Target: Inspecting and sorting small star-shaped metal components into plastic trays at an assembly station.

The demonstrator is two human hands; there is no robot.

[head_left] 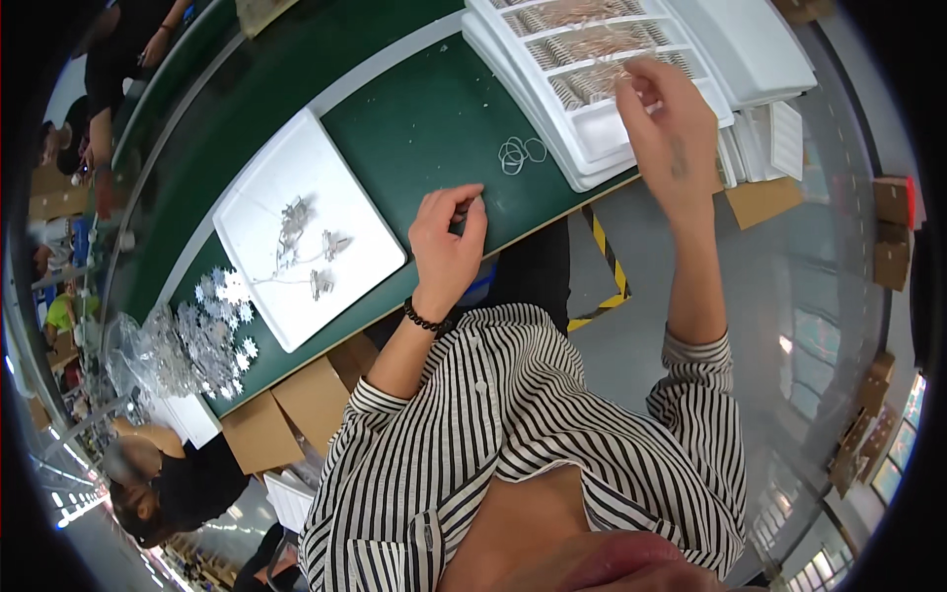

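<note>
My right hand (676,133) is over the near right end of a white divided tray (600,135), its fingers curled and closed. Whether anything is between them is hidden. Rows of small pale parts with thin copper-coloured wires (598,79) fill the tray's compartments. At the table's near edge, my left hand (449,237) is held with its fingers bent in and the thumb close to them; what they hold, if anything, cannot be made out. To its left lies a white shallow tray (340,232) with several small metallic parts with wires (296,222) on it.
Elastic bands (520,155) lie on the green table (444,109). Silver star-shaped parts (202,331) are heaped at the left, beside clear plastic. White trays and lids (740,49) are stacked at the right. Cardboard boxes (296,405) stand below the table. Other people sit at the left.
</note>
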